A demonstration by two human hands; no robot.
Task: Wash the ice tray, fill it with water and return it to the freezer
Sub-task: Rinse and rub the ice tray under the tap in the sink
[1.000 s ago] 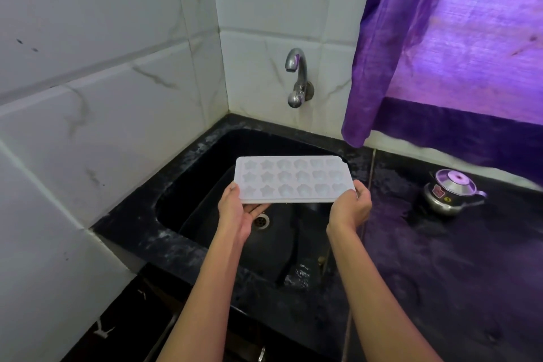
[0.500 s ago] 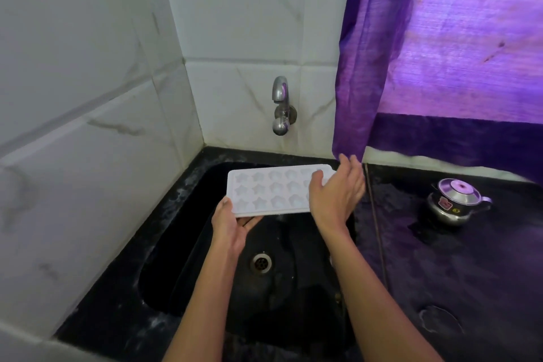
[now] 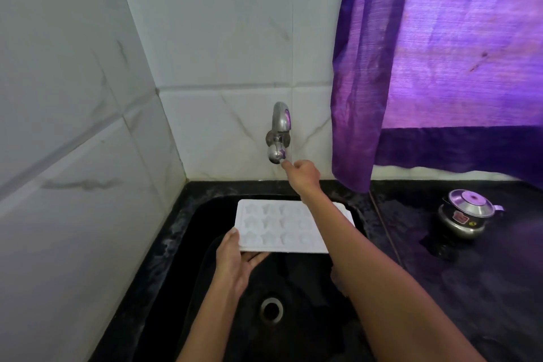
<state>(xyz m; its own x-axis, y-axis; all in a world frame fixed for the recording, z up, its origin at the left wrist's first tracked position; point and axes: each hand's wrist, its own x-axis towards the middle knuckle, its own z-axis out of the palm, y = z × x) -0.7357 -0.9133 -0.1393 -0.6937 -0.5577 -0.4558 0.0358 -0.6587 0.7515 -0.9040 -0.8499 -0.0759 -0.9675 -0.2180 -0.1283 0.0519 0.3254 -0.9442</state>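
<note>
White plastic ice tray (image 3: 282,225), rectangular, rounded corners, three rows of star-shaped moulds facing up; held roughly level over the black sink basin (image 3: 205,258), above the steel drain (image 3: 271,310). Left hand (image 3: 235,261) grip: thumb on the tray's near-left rim, fingers under it, pinching the tray. Right hand (image 3: 302,175) reaches across the tray to the chrome wall tap (image 3: 278,132); fingers curled, fingertip touching the round knob. No water visible. Small steel kettle (image 3: 467,211) on the black tabletop (image 3: 484,288), right side.
</note>
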